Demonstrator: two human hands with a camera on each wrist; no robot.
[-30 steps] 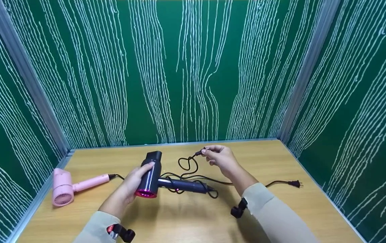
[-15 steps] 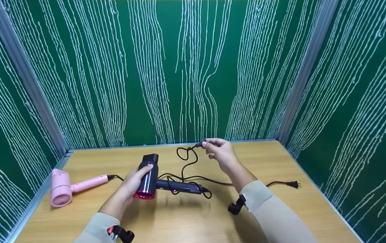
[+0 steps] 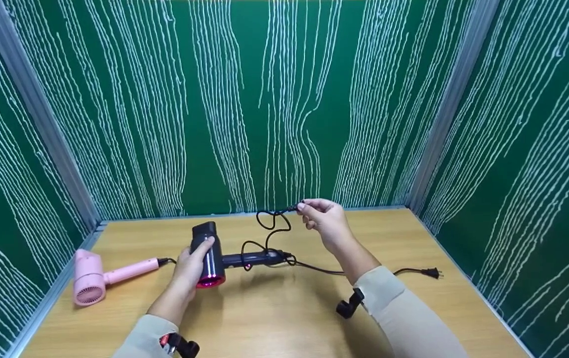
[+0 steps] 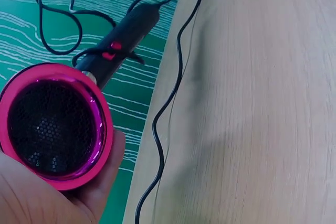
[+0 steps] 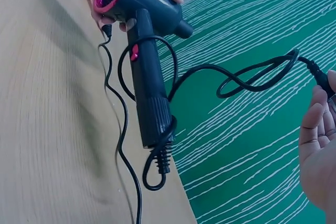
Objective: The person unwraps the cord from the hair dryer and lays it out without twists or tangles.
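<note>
My left hand [image 3: 191, 268] grips the barrel of a dark hair dryer [image 3: 210, 261], held above the table with its handle pointing right. A magenta ring [image 4: 105, 153] surrounds its rear grille in the left wrist view. The dryer's black cord [image 5: 210, 67] loops around the handle [image 5: 149, 77], then rises in slack curls. Its plug end [image 5: 321, 78] is pinched between the thumb and fingers of my right hand [image 3: 328, 223], which is raised toward the back of the table. The prongs are mostly hidden by the fingers.
A pink hair dryer [image 3: 89, 278] lies at the table's left side. Its black cord [image 3: 319, 268] runs across behind the dark dryer to a plug [image 3: 432, 272] at the right. Green walls [image 3: 214, 99] with white wavy lines enclose the wooden table [image 3: 274, 318].
The right hand has risen slightly with the plug, lifting more of the cord. The left hand has shifted the dark dryer a little left, and its handle end has swung up.
</note>
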